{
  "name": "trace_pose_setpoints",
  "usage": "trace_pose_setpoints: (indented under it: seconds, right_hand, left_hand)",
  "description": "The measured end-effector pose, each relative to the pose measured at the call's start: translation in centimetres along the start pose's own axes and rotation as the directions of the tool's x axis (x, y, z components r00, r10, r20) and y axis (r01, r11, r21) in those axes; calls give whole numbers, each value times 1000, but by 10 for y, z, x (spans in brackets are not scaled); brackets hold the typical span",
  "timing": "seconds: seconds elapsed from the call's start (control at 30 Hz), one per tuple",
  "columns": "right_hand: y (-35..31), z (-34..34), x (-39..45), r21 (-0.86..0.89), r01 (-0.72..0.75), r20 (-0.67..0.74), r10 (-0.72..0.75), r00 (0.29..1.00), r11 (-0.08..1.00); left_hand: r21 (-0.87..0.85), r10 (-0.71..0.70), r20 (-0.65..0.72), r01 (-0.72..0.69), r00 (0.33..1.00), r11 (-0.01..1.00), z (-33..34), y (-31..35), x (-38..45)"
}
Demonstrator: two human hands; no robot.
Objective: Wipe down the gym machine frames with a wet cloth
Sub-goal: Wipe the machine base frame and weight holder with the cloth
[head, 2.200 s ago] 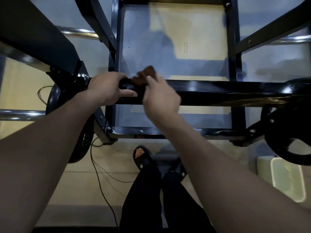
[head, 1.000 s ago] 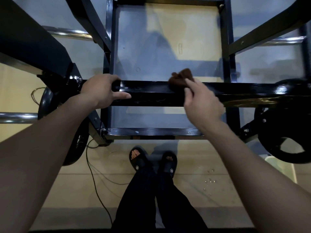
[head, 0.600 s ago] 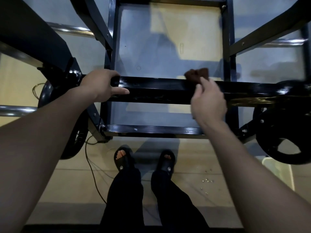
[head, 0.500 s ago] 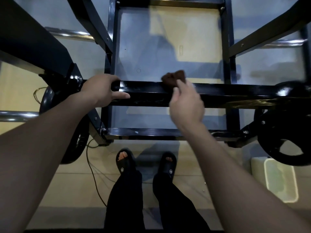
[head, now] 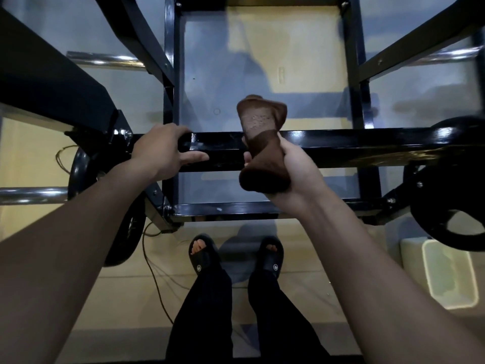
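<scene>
Looking down from head height, two bare forearms reach forward from the bottom corners. Between them are the person's legs in dark trousers (head: 210,311) and black slide sandals (head: 203,254) on a pale floor (head: 118,298). The right hand (head: 291,172) is turned palm up, fingers curled round the middle of a brown cloth (head: 262,143), which is raised in front of a glossy black crossbar (head: 341,148); the cloth flares above and below the grip. The left hand (head: 164,152) wraps the same crossbar farther left, fingers over the top, thumb along its front face. Beyond stand black frame uprights (head: 170,74) and chrome tubes (head: 105,59).
</scene>
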State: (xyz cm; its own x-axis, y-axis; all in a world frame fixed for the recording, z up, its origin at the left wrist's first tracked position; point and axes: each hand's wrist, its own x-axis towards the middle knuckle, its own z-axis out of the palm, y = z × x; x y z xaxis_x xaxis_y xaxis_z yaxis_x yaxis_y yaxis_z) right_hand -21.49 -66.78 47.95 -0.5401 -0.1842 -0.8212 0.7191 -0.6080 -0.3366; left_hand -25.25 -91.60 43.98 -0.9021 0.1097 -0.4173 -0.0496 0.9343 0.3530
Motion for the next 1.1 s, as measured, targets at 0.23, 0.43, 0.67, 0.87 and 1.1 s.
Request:
trace_pose_setpoints:
  seconds: [0.23, 0.43, 0.67, 0.87, 1.1]
  right_hand:
    - [-11, -23, -15, -118, 9, -59, -16, 998, 993]
    - [-46, -81, -26, -336, 374, -296, -474, 830, 864]
    - [-77, -113, -17, -774, 200, -494, -771, 403, 601]
    - [-53, -65, 3, -920, 16, -316, -764, 562, 392]
    - [0, 21, 24, -968, 69, -78, -554, 829, 240]
  left_hand:
    - [-14, 17, -30, -18, 999, 1000, 3, -1, -1]
    - [-5, 37, -60, -37, 998, 999, 6, -4, 2]
    - [-18, 30, -60, -31, 998, 999, 5, -1, 1]
    - [4, 46, -65, -46, 997, 999, 6, -3, 3]
    - [-10, 42, -60, -43, 997, 999, 6, -3, 3]
